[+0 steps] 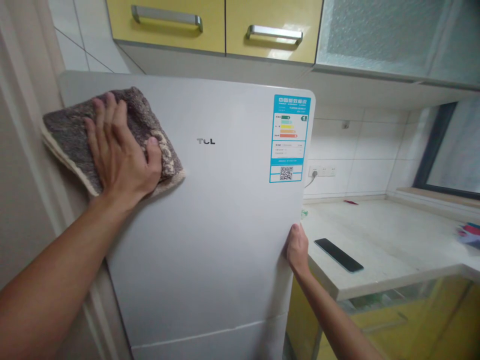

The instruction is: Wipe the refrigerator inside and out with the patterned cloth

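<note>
A person's left hand (122, 155) presses a thick cloth (140, 115) flat against the upper left of a silvery-white refrigerator (210, 215). The 4 left fingers lie a little apart, pointing up, with the thumb spread wide to the right. The right hand (298, 247) is at the refrigerator's right edge, lower than the left fingers, thumb upward; its other fingers are hidden, so I cannot tell whether they are clamped on the edge.

The cloth could slip, since pressure from the left palm and fingers seems to be all that holds it, and its left corner appears to overhang the refrigerator. The blue-bordered energy label (288, 138), above the right thumb, might peel if rubbed hard along its border. A dark phone (339, 255) lies to the right of the right fingers, near the front edge of the white countertop (390, 235); a sideways swing of the right forearm could knock it down.

The cloth looks fuzzy and mottled grey-brown, with a cream hem and a paler, rumpled patch beside the left thumb. The refrigerator's front is smooth, with a TCL logo (206, 141) right of the left thumb and 1 pale seam (210, 332) well below both hands.
</note>
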The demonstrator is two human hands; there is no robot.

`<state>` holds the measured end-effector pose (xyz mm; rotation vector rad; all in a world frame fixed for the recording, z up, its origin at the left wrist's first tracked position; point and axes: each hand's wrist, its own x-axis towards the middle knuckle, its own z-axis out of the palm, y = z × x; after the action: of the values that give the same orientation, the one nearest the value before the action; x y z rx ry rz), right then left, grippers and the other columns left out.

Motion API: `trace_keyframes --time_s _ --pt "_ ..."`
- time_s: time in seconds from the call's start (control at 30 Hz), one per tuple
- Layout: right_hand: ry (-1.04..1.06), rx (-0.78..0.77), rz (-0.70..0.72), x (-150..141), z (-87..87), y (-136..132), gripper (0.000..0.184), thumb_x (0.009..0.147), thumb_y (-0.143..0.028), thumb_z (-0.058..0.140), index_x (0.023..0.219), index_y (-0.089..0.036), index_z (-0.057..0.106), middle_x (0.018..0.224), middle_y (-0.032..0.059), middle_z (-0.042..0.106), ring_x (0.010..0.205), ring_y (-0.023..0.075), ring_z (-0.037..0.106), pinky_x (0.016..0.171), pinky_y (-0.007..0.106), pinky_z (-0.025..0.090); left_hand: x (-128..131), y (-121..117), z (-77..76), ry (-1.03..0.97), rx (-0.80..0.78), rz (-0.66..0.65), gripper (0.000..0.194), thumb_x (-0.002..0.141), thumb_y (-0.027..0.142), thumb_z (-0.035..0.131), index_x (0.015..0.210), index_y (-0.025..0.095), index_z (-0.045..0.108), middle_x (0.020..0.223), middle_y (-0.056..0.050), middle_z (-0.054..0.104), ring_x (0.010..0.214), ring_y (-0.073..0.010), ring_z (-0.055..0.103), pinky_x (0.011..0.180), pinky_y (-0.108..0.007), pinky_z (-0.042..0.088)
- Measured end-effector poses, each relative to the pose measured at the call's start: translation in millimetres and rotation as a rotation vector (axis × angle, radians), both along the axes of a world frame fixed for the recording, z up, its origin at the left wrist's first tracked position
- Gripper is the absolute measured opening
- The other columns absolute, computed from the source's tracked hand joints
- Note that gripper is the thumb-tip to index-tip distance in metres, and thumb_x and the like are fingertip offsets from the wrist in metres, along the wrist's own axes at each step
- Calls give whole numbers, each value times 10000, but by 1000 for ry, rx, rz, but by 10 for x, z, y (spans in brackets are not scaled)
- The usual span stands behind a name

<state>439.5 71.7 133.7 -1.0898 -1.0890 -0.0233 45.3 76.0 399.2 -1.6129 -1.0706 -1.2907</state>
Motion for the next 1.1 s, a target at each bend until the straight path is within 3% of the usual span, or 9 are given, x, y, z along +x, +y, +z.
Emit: trace_keyframes --time_s 0.13,0.37,0.47,0.57,0.7,0.8,0.87,1.0,1.1 --pt "-3 5 -12 -2 -13 7 663 1106 -713 359 1150 -157 716 1096 141 746 1040 303 667 955 427 519 452 -45 -310 227 -14 -68 809 1106 384 502 1728 49 107 1833 -227 175 1703 -359 103 1388 -570 85" --pt "-15 -20 -30 -2 -16 -16 668 1102 -728 342 1097 -167 704 1057 136 743 1006 299 661 917 413 513 577 -77 -1819 945 -145 -412 736 1058 361 543 1720 148 303 1745 -69 440 1686 -179 263 1399 -322 88" --pt "-22 -25 -37 -5 -19 -25 680 1105 -730 328 1099 -167 712 1053 134 742 992 294 659 904 410 515 360 -63 -2070 1062 -206 -509 737 1024 232 496 1729 179 287 1701 -35 516 1625 -146 401 1368 -271 194" --pt "-23 -26 -39 3 -37 -13 686 1103 -741 329 1061 -174 712 1001 120 737 935 285 647 876 410 514 86 -27 -1706 859 -132 -341 804 1017 335 568 1748 279 238 1702 -16 512 1618 -192 427 1397 -350 147" --pt "-6 3 -44 -1 -56 27 692 1101 -748 336 1091 -171 717 1051 134 749 1000 304 661 922 432 511 -265 163 -521 192 12 -85 815 1040 532 462 1758 268 184 1860 -61 188 1722 -328 148 1408 -572 37" --pt "26 17 -51 -28 -53 45 690 1103 -739 345 1122 -161 720 1137 160 755 1083 319 674 973 441 504 -278 348 380 -192 39 11 838 1037 631 273 1762 252 96 1880 67 27 1724 -222 -27 1333 -313 -177" --pt "41 23 -63 -47 -48 47 694 1103 -740 345 1139 -156 718 1174 173 752 1113 326 675 1000 447 496 -87 369 823 -255 13 75 839 1017 663 296 1743 258 186 1860 108 147 1701 -141 38 1269 -208 -215" --pt "33 10 -92 -70 -44 41 690 1108 -740 330 1111 -167 713 1124 158 752 1058 314 671 970 434 485 590 122 1341 -5 -187 138 940 964 779 322 1432 17 610 1612 -116 595 1508 -292 478 1305 -548 251" --pt "32 -2 -127 -80 -40 43 699 1106 -754 311 1049 -176 700 1043 141 744 980 302 661 902 413 475 1095 -62 1520 171 -269 58 1028 948 796 252 1319 -65 675 1502 -224 642 1447 -449 551 1131 -661 376"
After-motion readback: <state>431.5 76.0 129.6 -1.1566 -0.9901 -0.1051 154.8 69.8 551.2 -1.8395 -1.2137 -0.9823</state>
